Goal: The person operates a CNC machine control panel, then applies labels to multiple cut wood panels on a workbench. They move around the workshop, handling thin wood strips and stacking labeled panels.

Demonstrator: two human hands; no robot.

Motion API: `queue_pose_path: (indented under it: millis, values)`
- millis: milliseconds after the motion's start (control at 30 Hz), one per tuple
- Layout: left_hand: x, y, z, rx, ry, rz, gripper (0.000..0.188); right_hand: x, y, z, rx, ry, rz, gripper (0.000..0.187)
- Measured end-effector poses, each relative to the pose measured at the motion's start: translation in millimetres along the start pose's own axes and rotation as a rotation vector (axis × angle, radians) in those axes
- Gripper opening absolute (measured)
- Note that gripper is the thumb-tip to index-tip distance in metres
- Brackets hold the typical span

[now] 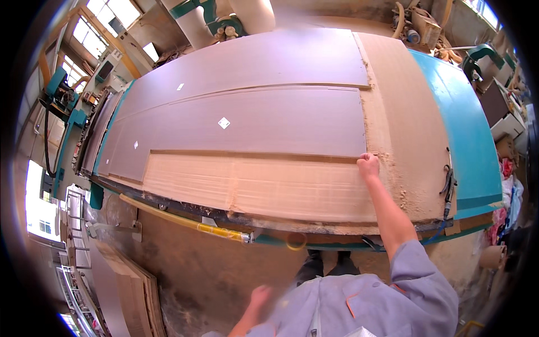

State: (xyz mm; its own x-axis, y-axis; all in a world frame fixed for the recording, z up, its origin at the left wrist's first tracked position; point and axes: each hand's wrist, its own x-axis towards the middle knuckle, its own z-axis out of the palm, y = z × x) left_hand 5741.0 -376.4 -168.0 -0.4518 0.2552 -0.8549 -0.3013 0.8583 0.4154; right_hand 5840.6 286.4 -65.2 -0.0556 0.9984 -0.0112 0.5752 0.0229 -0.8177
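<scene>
Gripping the right-hand end of a long grey-brown laminated panel, the right hand sits just right of centre in the frame, fingers curled shut over the panel's lower right corner. The panel lies flat across the middle of the frame on a pale sacrificial board, which covers the bed of a large teal machine desk. A second panel of the same colour lies above it, toward the top of the frame, the two separated by a narrow cut line.

The left hand hangs low at the bottom centre, blurred; whether it is open or closed cannot be told, and it appears to hold nothing.

Sawdust lies in a ridge along the panels' right ends and scatters over the bare board at the right. A yellow bar runs along the desk's near edge at the lower left.

Hazards, as judged: a one-handed hold at a single corner may let so long a panel twist or sag if lifted; its far end could scrape the neighbouring panel; sawdust under the fingers may weaken the hold; the cut edge could nick the hand.
</scene>
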Motion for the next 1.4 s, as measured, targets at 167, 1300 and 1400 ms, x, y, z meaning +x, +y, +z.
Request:
queue_pose_path:
  millis: [167,1300,1400]
  values:
    - [-49,151,21,0.169,0.051,0.238,0.026,-37,28,-23,0.238,-0.230,0.094,0.021]
    - [-93,260,70,-1.557,-0.442,0.303,0.042,-288,135,-305,0.909,-0.351,0.754,0.034]
    - [-43,266,-14,-1.492,-0.404,0.464,0.038,-348,173,-378,0.820,-0.154,0.828,0.040]
